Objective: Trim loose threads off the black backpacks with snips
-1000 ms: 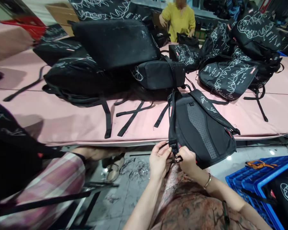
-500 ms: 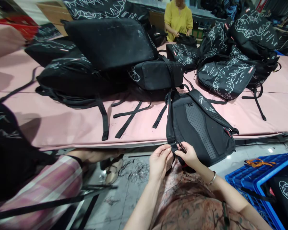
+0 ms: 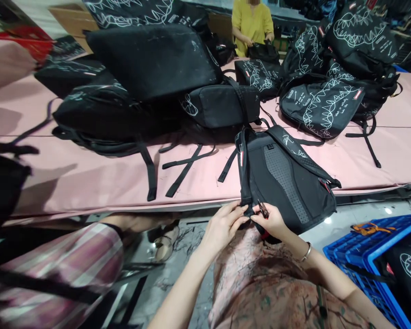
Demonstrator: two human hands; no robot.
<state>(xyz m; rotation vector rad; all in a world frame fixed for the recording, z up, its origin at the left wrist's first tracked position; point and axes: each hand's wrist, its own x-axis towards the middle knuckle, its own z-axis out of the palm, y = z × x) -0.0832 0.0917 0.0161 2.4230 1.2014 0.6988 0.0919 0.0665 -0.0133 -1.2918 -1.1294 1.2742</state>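
A black backpack [image 3: 260, 169] lies back panel up at the table's front edge, its lower end over my lap. My left hand [image 3: 226, 224] is closed, fingertips pinching the black shoulder strap [image 3: 247, 201] near its lower end. Close beside it, my right hand [image 3: 272, 222] holds small dark thread snips [image 3: 263, 209] pointing up from the palm. Its thumb and finger also meet at the strap's webbing, almost touching my left fingertips. The exact spot between the fingertips is too small to make out.
Black backpacks [image 3: 150, 59] are heaped on the pink-covered table [image 3: 106, 183], with more backpacks [image 3: 325, 107] at the right. A blue crate [image 3: 356, 256] holding a bag stands to my right. One person [image 3: 96, 269] sits at my left; another person [image 3: 253, 27] in yellow stands across the table.
My left hand has turned, with its fingers now reaching flatter across the strap. The snips stand out more from my right hand. At the far left, the neighbour's dark bag has shifted left.
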